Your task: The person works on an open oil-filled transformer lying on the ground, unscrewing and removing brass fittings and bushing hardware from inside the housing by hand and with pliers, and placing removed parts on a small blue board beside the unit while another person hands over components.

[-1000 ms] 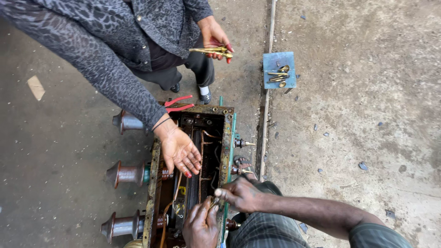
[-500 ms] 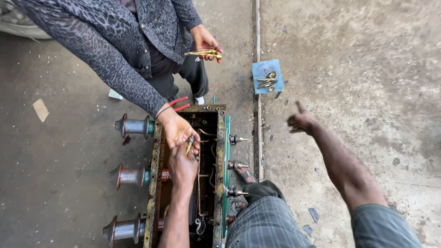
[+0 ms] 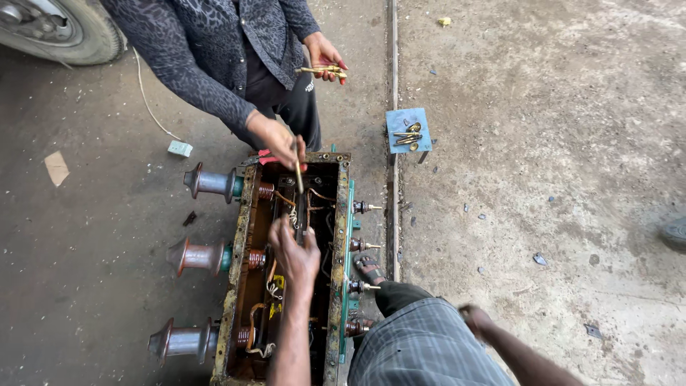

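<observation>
A rusty open metal box [image 3: 341,236] with coils and wires inside lies on the ground in front of me. My left hand [image 3: 294,251] reaches into it, palm down over the wiring, and holds nothing that I can see. My right hand [image 3: 474,319] is drawn back beside my knee and is blurred. Across the box stands another person in a dark patterned jacket. One of their hands [image 3: 275,139] holds a thin brass rod [image 3: 299,170] over the box's far end. Their other hand [image 3: 325,56] holds several brass pieces.
Three ribbed insulators [image 3: 196,255] stick out of the box's left side, and small studs [image 3: 364,245] from its right. A blue plate [image 3: 407,129] with brass parts lies beyond a seam in the concrete. A tyre [image 3: 64,32] is at top left. My sandalled foot [image 3: 368,268] is beside the box.
The brass rod passed from my left hand to the other person's hand, which lifted away. My left hand sank back into the box. My right arm swung from outstretched back to my knee.
</observation>
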Demonstrator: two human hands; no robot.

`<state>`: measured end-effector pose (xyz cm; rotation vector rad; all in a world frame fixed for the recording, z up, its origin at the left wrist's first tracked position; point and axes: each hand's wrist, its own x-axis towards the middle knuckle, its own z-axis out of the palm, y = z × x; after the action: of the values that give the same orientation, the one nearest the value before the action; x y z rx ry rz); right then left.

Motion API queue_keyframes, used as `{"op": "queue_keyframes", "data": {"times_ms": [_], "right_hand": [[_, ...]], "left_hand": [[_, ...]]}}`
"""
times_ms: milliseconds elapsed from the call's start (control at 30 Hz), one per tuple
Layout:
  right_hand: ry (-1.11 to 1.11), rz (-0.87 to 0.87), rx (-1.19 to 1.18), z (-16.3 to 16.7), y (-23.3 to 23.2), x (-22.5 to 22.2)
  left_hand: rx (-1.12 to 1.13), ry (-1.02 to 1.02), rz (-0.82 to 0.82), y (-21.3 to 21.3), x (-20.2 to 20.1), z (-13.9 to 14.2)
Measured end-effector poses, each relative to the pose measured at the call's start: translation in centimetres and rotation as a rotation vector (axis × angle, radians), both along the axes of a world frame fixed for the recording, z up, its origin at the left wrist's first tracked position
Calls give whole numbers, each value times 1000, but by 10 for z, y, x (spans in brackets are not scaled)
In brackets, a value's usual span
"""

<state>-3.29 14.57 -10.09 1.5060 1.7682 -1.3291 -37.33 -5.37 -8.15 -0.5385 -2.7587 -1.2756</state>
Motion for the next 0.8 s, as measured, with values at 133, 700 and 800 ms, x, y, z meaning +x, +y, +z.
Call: {"op": "queue_keyframes", "data": {"times_ms": [133, 700, 800], "right_hand": [[-326, 101, -95, 19, -4, 61], [235, 377, 314, -37, 169, -138], [296, 490, 266, -64, 213, -171]], "left_hand": [[9, -235, -38, -17, 75, -31], [-87, -453, 404, -97, 185, -104], [-265, -678, 379, -16, 144, -102]]}}
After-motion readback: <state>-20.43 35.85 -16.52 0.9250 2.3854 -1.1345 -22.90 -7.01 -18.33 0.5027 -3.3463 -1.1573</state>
